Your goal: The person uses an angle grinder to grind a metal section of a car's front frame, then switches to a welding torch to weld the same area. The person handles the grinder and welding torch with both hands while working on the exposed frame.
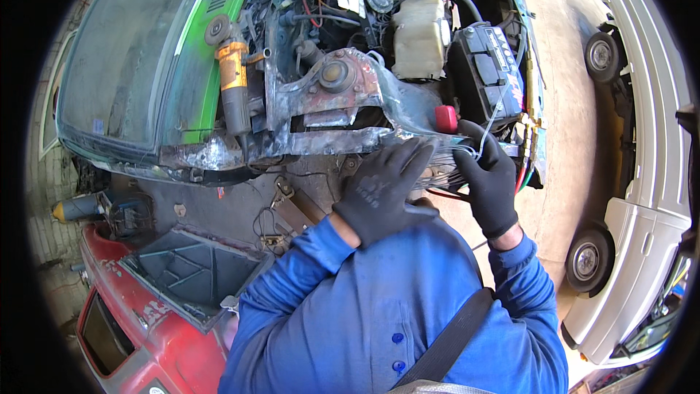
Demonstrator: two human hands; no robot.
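Note:
Black work gloves cover both my hands, which are close together at the car's fender edge. My left hand [385,191] has its fingers stretched out and thumb apart, its fingertips beside a bundle of thin grey wire [446,163]. To its right, my right hand [490,184] is closed with fingers bent around the wire bundle's right end. A pale strand [486,131] rises from that hand toward the black car battery [487,66]. Just above the wires sits a small red object [445,119], its kind unclear. The fingertips of my right hand are partly hidden.
An orange and grey angle grinder [234,87] lies on the fender by the green-edged hood. A whitish plastic reservoir [419,36] stands beside the battery. Red and green hoses [522,175] hang at the right. A red car body [175,350] and a white vehicle [649,160] flank me.

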